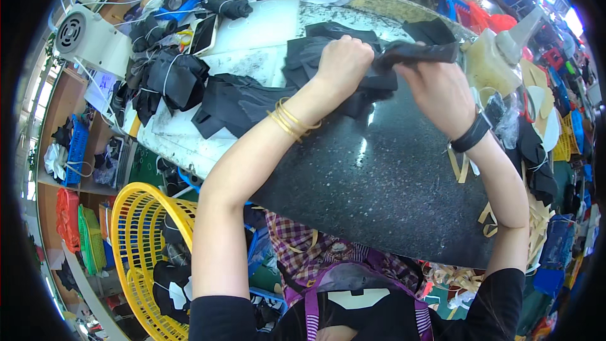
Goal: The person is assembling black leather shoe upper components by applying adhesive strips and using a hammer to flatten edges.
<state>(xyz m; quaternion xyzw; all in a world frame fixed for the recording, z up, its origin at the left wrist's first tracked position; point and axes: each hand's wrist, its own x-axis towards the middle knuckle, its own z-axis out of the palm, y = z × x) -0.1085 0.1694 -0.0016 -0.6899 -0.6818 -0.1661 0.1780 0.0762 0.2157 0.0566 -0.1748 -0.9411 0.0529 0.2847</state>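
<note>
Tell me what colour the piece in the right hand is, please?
The piece in the right hand is black, best seen in the head view.

Looks like a workshop, judging by stained worktable (180, 146), piled black cut pieces (233, 104), squeeze bottle (489, 64), yellow basket (144, 230) and crowded shelves (66, 91).

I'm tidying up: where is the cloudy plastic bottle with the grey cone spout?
In the head view, the bottle is at upper right, above and right of the right hand.
</note>
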